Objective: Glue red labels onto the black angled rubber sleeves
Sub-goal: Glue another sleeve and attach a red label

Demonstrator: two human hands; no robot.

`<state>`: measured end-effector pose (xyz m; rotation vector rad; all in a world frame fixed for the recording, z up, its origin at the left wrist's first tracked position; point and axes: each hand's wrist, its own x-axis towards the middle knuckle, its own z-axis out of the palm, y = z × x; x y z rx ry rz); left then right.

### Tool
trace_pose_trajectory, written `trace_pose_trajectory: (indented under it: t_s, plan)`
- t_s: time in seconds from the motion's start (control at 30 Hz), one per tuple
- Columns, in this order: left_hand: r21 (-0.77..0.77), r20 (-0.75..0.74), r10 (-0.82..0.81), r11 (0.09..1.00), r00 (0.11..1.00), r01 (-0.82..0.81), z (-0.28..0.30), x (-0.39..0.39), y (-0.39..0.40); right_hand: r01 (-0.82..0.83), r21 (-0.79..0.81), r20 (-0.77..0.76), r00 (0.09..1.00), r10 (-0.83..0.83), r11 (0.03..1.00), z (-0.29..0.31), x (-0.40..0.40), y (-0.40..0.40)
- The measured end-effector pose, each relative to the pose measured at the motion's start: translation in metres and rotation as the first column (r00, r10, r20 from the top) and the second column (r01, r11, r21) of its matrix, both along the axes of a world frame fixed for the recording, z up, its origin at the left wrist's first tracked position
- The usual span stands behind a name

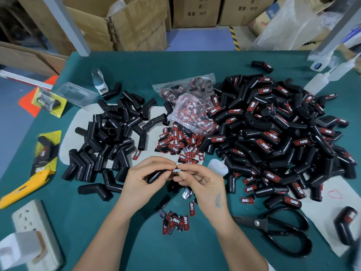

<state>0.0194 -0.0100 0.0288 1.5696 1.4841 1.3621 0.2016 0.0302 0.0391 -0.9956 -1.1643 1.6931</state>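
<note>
above the green table, left grip clasps black angled sleeve, right grip pinches its red label

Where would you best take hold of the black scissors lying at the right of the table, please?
Grip the scissors by the big loop handles, coming from above on the right; the blades point left toward the right hand, and the loops lie flat and uncovered.

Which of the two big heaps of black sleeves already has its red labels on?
The heap on the right: red labels show all over its sleeves. The heap on the left is plain black, with only one loose label lying at its edge.
</note>
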Motion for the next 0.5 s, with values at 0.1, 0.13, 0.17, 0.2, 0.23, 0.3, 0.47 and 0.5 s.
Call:
trace_pose_trajectory:
  t_s: [0.1, 0.13, 0.17, 0.2, 0.23, 0.3, 0.47, 0.5]
  plan:
    - [-0.005, 0.002, -0.003, 1.000, 1.000, 0.003, -0.0003, 0.0000, 0.0002, -0.003, -0.012, -0.001, 1.000, 0.003, 1.000, -0.0003, 0.0009, 0.0008]
    - [-0.005, 0.006, -0.004, 1.000, 1.000, 0.004, -0.0007, 0.0001, -0.0002, -0.005, -0.013, -0.001, 1.000, 0.005, 1.000, -0.0005, 0.0011, 0.0009]
    - [-0.004, 0.009, -0.004, 1.000, 1.000, 0.004, -0.0009, 0.0003, -0.0007, -0.005, -0.011, -0.001, 1.000, 0.005, 1.000, -0.0007, 0.0014, 0.0009]
    - [-0.003, 0.009, -0.002, 1.000, 1.000, 0.002, -0.0010, 0.0005, -0.0011, -0.005, -0.010, 0.000, 1.000, 0.005, 1.000, -0.0008, 0.0015, 0.0008]
    - [-0.001, 0.009, 0.001, 1.000, 1.000, -0.001, -0.0010, 0.0004, -0.0012, -0.003, -0.009, 0.000, 1.000, 0.003, 1.000, -0.0008, 0.0014, 0.0007]
    - [0.002, 0.013, 0.007, 1.000, 1.000, -0.007, -0.0014, 0.0002, -0.0005, 0.002, -0.005, -0.002, 1.000, -0.002, 1.000, -0.0006, 0.0010, 0.0008]
    - [0.011, 0.012, 0.009, 1.000, 1.000, -0.010, -0.0031, -0.0004, 0.0015, 0.008, 0.000, -0.022, 1.000, -0.008, 1.000, -0.0003, 0.0008, 0.0012]
    - [0.014, 0.012, 0.010, 1.000, 1.000, -0.010, -0.0033, -0.0004, 0.0015, 0.009, -0.001, -0.022, 1.000, -0.009, 1.000, -0.0005, 0.0009, 0.0012]
